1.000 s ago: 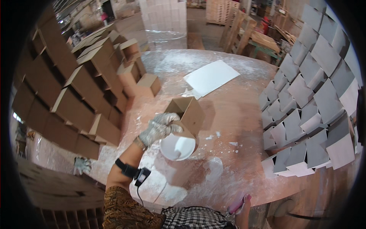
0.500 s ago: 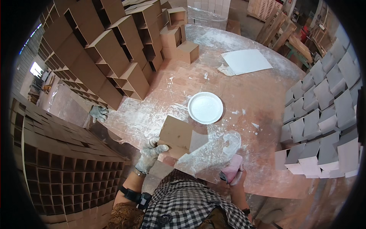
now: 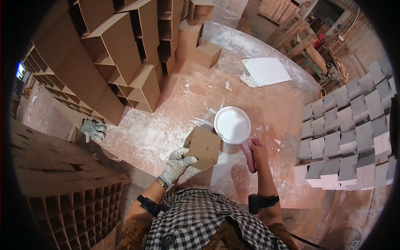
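Observation:
My gloved left hand (image 3: 177,167) is closed around the left side of a small brown board box (image 3: 204,148), tilted above the table near my body. Close to its right, my bare right hand (image 3: 261,155) grips a pink sponge-like pad (image 3: 248,156), whose exact kind I cannot make out. The pad's upper end is at the lower right rim of a round white dish (image 3: 232,108). White, paint-like liquid covers the dish's bottom. The box's far corner is close to the dish's left rim.
Brown boxes (image 3: 121,48) are stacked at the far left. Boxes coated white or grey (image 3: 348,137) form stacks on the right. A white sheet (image 3: 266,71) lies on the paint-smeared table (image 3: 166,129). A grey glove (image 3: 93,130) rests at the left edge, above brown compartments (image 3: 75,208).
My right hand has moved up and forward with the pink pad to the dish. My left hand has shifted right and turned the box, showing more of its sides.

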`<control>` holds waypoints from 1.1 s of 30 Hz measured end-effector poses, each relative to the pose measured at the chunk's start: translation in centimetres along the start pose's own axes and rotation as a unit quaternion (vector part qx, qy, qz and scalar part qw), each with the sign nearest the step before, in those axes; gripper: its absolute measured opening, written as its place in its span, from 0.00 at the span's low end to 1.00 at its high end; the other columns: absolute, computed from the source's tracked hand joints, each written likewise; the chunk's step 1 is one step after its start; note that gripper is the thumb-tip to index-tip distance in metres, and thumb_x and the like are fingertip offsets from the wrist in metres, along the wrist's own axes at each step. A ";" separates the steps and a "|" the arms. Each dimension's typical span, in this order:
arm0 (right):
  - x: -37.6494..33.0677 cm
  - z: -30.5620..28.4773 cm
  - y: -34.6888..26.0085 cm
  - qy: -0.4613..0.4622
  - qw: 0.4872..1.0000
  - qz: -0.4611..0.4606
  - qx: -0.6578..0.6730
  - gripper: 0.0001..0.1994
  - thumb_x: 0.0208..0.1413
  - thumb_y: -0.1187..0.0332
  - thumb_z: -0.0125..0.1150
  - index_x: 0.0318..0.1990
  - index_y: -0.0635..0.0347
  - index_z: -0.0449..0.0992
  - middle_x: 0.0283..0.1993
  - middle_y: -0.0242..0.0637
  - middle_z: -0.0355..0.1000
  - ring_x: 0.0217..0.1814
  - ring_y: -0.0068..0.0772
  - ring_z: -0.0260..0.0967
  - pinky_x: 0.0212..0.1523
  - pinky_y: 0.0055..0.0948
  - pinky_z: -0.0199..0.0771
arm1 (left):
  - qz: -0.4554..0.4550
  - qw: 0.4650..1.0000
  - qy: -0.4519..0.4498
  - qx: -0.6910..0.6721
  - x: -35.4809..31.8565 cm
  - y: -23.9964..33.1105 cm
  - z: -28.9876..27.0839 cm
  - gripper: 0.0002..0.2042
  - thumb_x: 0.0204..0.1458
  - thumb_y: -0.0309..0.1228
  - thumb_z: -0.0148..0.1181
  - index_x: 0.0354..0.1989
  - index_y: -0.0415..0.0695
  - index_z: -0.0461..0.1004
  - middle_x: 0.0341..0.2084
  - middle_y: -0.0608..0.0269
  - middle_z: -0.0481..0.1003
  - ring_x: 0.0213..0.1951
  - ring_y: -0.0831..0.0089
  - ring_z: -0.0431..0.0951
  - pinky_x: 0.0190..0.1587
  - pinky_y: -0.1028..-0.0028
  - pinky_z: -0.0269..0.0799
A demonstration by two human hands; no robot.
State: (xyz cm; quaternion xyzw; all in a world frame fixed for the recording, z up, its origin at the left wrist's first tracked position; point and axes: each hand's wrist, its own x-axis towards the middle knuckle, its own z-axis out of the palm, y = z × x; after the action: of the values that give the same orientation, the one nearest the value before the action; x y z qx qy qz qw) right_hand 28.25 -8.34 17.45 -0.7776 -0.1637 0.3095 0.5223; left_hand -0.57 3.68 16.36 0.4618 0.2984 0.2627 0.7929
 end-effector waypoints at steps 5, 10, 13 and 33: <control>1.9 4.0 -4.5 0.045 0.914 -0.143 -0.377 0.13 0.44 0.62 0.58 0.30 0.65 0.75 0.28 0.51 0.73 0.31 0.46 0.72 0.34 0.39 0.70 | -0.074 0.995 -0.049 0.041 0.4 -0.8 -3.8 0.11 0.48 0.30 0.63 0.39 0.40 0.73 0.33 0.69 0.74 0.34 0.82 0.71 0.38 0.79 0.69; 4.7 5.6 -3.5 0.015 0.864 -0.110 -0.490 0.14 0.43 0.60 0.56 0.29 0.64 0.75 0.31 0.52 0.73 0.35 0.53 0.71 0.37 0.44 0.69 | 0.021 0.984 -0.140 0.113 0.5 -0.5 -4.2 0.16 0.50 0.32 0.61 0.46 0.40 0.71 0.44 0.65 0.70 0.46 0.78 0.67 0.50 0.74 0.64; 5.6 6.0 -3.2 -0.002 0.839 -0.099 -0.534 0.13 0.44 0.61 0.55 0.29 0.64 0.75 0.31 0.52 0.73 0.36 0.52 0.71 0.37 0.44 0.70 | 0.032 0.977 -0.150 0.151 0.6 -1.4 -4.5 0.17 0.51 0.32 0.59 0.49 0.40 0.70 0.49 0.63 0.67 0.51 0.76 0.64 0.54 0.73 0.61; 6.8 2.2 -2.0 -0.004 0.997 0.042 -0.061 0.11 0.49 0.69 0.58 0.37 0.68 0.74 0.31 0.37 0.72 0.31 0.28 0.70 0.29 0.28 0.70 | -0.069 0.924 -0.018 -0.376 2.6 0.2 -3.3 0.24 0.57 0.36 0.49 0.59 0.37 0.55 0.55 0.55 0.63 0.56 0.65 0.64 0.59 0.69 0.62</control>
State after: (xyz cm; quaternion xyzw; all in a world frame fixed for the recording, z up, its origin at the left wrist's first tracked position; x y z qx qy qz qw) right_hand 32.05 -2.04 16.54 -0.8129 -0.1516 0.3239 0.4597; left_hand -1.14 7.49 14.68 0.1130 0.1941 0.2917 0.9298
